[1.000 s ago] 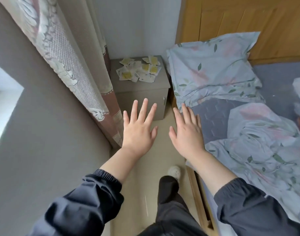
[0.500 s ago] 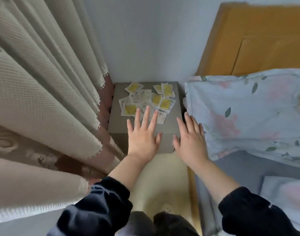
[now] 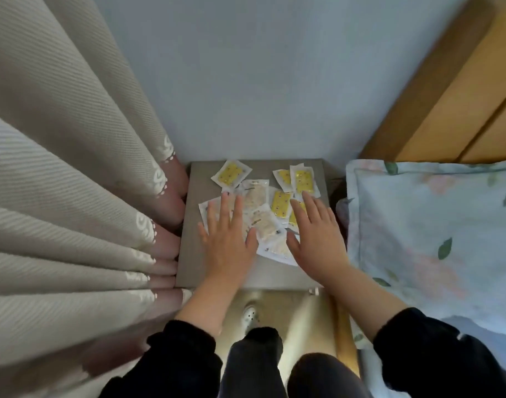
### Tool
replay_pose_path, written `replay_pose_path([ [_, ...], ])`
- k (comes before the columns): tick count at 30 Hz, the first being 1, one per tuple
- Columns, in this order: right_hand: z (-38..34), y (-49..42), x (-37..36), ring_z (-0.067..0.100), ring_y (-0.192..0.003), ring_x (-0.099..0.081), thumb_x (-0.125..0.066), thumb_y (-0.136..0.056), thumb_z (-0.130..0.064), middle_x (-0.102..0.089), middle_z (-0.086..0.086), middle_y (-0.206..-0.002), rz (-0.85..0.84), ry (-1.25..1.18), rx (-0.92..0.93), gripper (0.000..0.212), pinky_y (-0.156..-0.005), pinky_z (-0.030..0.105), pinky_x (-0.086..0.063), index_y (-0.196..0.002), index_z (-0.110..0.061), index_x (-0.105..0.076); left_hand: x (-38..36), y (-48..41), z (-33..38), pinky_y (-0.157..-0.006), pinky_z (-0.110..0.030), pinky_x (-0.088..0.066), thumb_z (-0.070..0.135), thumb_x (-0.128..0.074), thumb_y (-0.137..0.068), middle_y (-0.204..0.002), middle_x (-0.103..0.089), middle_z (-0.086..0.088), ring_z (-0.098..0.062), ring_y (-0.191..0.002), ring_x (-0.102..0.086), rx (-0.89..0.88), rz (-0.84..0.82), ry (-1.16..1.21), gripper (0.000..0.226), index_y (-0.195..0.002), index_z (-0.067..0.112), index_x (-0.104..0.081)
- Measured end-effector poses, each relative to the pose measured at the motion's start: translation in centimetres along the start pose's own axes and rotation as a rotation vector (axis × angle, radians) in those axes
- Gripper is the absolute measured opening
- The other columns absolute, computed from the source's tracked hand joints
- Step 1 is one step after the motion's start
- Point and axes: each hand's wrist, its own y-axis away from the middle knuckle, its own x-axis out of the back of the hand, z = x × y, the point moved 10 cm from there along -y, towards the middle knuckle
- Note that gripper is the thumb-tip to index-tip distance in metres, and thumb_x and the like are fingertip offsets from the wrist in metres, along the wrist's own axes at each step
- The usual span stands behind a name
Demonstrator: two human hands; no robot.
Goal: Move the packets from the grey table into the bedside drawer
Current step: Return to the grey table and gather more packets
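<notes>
A pale blue-grey wall (image 3: pixel 260 81) fills the top of the view. On the left, a beige ribbed curtain (image 3: pixel 59 168) hangs in heavy folds (white patterned trim and a dusky pink band at its edge). A grey table (image 3: pixel 193 254) stands in the corner against the wall. On the right are a wooden headboard (image 3: pixel 447 110) and a pale floral pillow (image 3: pixel 432 225). Below, a glossy cream floor (image 3: pixel 297 317) reflects soft light.

Beige curtain (image 3: pixel 74 196) left, floral pillow (image 3: pixel 432 225) right
</notes>
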Motion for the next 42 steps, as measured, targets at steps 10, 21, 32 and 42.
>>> replay_pose_path([
  [10, 5.0, -5.9, -9.9, 0.023, -0.147, -0.009, -0.041, -0.098, -0.035, -0.009, 0.006, -0.160, -0.279, -0.103, -0.085, 0.063, -0.119, 0.036, -0.012, -0.152, -0.013, -0.017, -9.4, -5.3, -4.4, -0.119, -0.040, -0.015, 0.026, -0.045, -0.099, -0.162, -0.007, 0.001, -0.020, -0.148, -0.005, 0.152, -0.184, 0.254, 0.064, -0.154, 0.022, -0.013],
  [21, 15.9, -6.5, -20.3, 0.029, -0.105, -0.056, -0.058, -0.092, -0.030, -0.053, 0.016, -0.131, -0.406, -0.642, -0.910, 0.057, -0.073, 0.025, -0.033, -0.138, -0.004, -0.039, -18.5, -6.4, -4.7, -0.080, -0.030, -0.041, 0.032, -0.062, -0.092, -0.125, -0.059, -0.006, -0.027, -0.111, -0.057, 0.723, -0.190, 0.603, 0.047, -0.131, 0.013, -0.046],
  [32, 17.6, -6.5, -23.0, 0.029, -0.108, -0.057, -0.074, -0.078, -0.045, -0.054, 0.013, -0.122, -0.352, -0.687, -1.170, 0.082, -0.078, 0.033, -0.044, -0.134, -0.001, -0.033, -21.7, -7.5, -4.2, -0.088, -0.044, -0.049, 0.033, -0.077, -0.078, -0.134, -0.047, -0.009, -0.029, -0.118, -0.050, 0.906, -0.101, 0.549, 0.069, -0.131, 0.011, -0.040],
  [42, 16.9, -6.9, -24.8, 0.020, -0.075, -0.056, -0.073, -0.081, -0.040, -0.052, 0.003, -0.074, -0.355, -0.848, -1.250, 0.045, -0.072, 0.030, -0.046, -0.105, -0.006, -0.055, -23.2, -7.5, -5.4, -0.090, -0.042, -0.048, 0.042, -0.075, -0.079, -0.130, -0.049, -0.012, -0.029, -0.117, -0.049, 1.016, -0.174, 0.434, 0.056, -0.121, 0.010, -0.056],
])
